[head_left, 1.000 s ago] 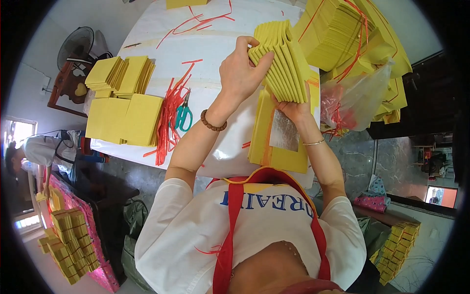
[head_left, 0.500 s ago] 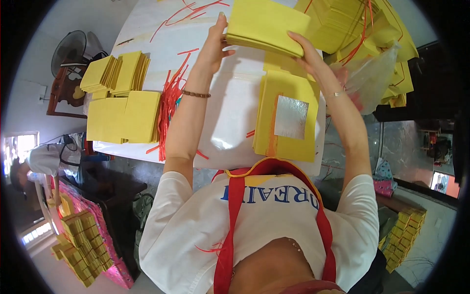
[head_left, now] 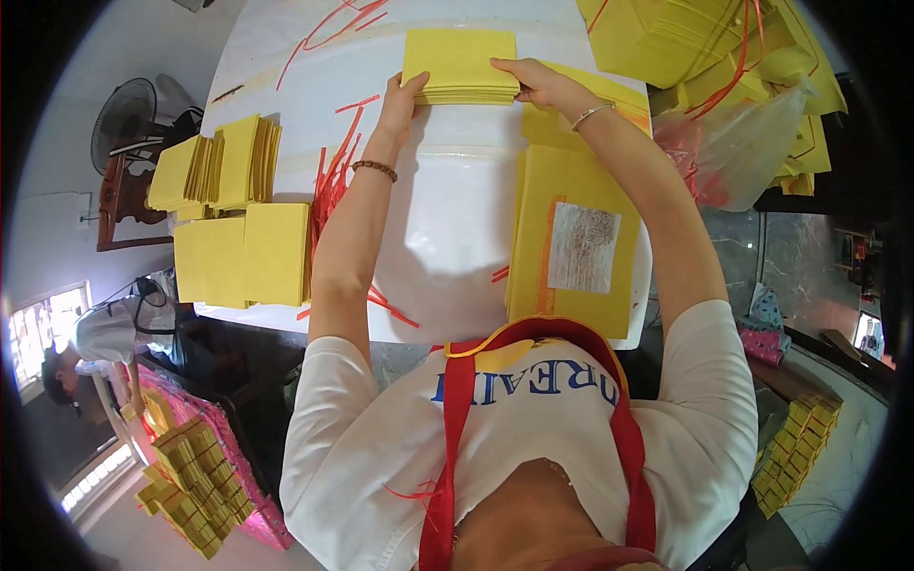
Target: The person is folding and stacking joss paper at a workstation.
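Note:
A stack of yellow paper (head_left: 459,59) is gripped at its two ends between my hands, over the far part of the white table (head_left: 457,219). My left hand (head_left: 400,103) closes on its left end with the thumb on top. At the other end my right hand (head_left: 541,82) pinches the edge, thumb uppermost, fingers partly hidden. Nearer to me on the right lies a larger pile of yellow paper (head_left: 571,314). On top of that pile rests a sheet with a silver square (head_left: 583,247) and an orange stripe.
Yellow paper bundles (head_left: 243,252) stand at the table's left, beside red strips (head_left: 331,186). At the far right are more yellow stacks (head_left: 657,43) and a clear plastic bag (head_left: 752,157). A person (head_left: 119,328) bends over a pink-covered surface (head_left: 243,485) at lower left.
Both hands have brought the yellow stack left and slightly lower in view, and it now sits more level. My right forearm has swung inward across the right-hand pile.

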Action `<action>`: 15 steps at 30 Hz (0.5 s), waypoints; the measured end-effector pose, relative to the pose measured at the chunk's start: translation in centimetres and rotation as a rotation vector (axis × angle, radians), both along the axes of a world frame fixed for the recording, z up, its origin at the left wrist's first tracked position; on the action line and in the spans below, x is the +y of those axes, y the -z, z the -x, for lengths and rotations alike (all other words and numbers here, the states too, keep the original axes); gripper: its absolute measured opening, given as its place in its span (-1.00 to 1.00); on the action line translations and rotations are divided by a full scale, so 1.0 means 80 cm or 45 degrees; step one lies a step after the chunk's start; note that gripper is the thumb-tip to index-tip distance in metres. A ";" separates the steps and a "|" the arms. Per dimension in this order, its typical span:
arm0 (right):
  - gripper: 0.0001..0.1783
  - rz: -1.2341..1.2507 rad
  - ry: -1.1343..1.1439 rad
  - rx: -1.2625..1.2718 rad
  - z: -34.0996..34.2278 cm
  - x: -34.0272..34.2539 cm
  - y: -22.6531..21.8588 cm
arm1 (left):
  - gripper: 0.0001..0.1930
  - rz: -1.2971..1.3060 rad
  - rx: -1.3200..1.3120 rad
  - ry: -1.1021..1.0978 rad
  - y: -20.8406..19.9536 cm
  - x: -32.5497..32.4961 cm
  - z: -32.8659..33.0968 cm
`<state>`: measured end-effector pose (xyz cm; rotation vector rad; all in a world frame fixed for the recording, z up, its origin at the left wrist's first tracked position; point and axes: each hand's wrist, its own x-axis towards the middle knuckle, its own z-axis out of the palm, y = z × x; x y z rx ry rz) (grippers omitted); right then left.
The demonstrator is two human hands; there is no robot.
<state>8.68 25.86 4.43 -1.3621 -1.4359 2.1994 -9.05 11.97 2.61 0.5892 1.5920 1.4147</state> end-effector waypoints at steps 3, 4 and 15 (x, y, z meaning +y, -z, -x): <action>-0.60 -0.129 -0.012 -0.178 0.009 0.001 0.011 | -0.41 0.008 -0.030 -0.116 0.005 0.005 -0.006; -0.60 -0.172 -0.023 -0.214 0.011 0.001 0.013 | -0.41 0.015 -0.024 -0.160 0.007 0.007 -0.005; -0.41 -0.173 -0.093 -0.321 0.006 -0.011 -0.023 | -0.26 0.168 -0.114 -0.019 -0.006 0.017 0.020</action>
